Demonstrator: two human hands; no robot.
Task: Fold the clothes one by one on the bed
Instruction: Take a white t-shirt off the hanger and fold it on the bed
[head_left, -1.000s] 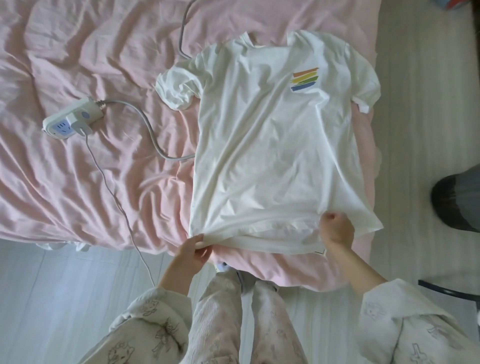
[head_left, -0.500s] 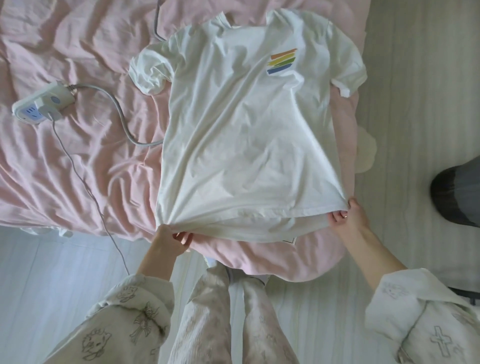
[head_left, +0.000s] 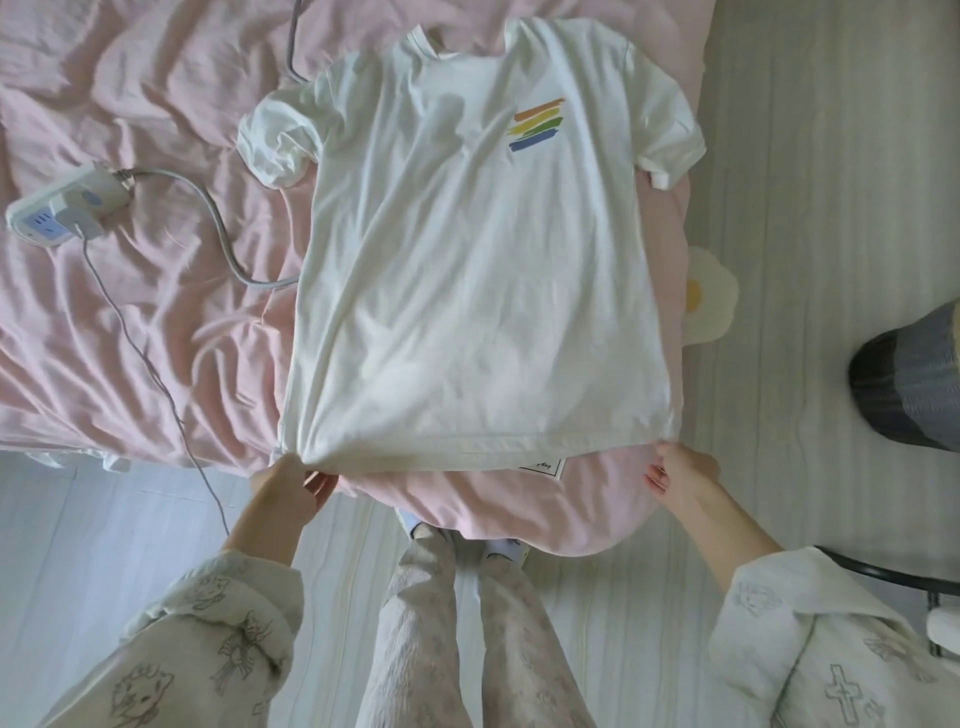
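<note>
— Where is the shirt?

— The white T-shirt (head_left: 467, 249) lies front-up on the pink bed (head_left: 130, 312), close to the bed's right edge, collar away from the person and hem toward them. A small rainbow-striped print (head_left: 535, 124) sits on the chest. The body is spread fairly flat, with soft creases; both short sleeves are bunched at the shoulders.

— And the hands?

— The left hand (head_left: 288, 491) pinches the hem's left corner, where the cloth gathers into small folds at the fingertips. The right hand (head_left: 680, 475) is at the hem's right corner, fingers curled at the edge of the cloth; the grip itself is mostly hidden, but it appears to hold that corner. The hem runs nearly straight between the two hands. A small white label (head_left: 545, 466) hangs out below the hem, nearer the right hand.

— Anything holding other things?

— Only the bed carries items. Besides the shirt, a white power strip (head_left: 62, 208) lies on the sheet well to the left, with a plug seated in it. Its thick grey cable (head_left: 218, 228) curves over and disappears under the shirt's left side. A thin cord (head_left: 145, 358) trails from the plug across the sheet and down off the near edge.

— And off the bed?

— An egg-shaped rug (head_left: 711, 301) peeks out on the floor beside the bed's right edge, and a dark grey rounded object (head_left: 909, 379) sits farther right.
</note>
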